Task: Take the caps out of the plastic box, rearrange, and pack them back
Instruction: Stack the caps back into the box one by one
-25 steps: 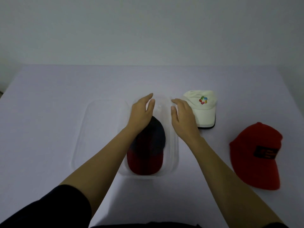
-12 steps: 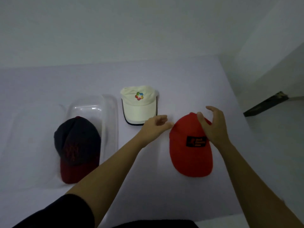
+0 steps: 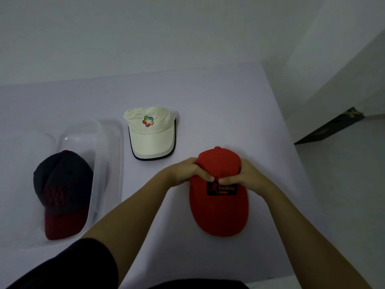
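Both hands' grip point(image 3: 216, 178) around soft red cap point(image 3: 218, 213)

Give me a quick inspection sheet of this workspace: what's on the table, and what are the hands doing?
Surface: pale table, bare around the items.
Job's things: clear plastic box holding the navy cap; cream cap and red cap lying on the table.
Clutter: nothing seen.
Hands: left hand and right hand both grip the red cap's crown.
Cables: nothing seen.
Surroundings: plain wall; dark object on the floor, too dim to identify.
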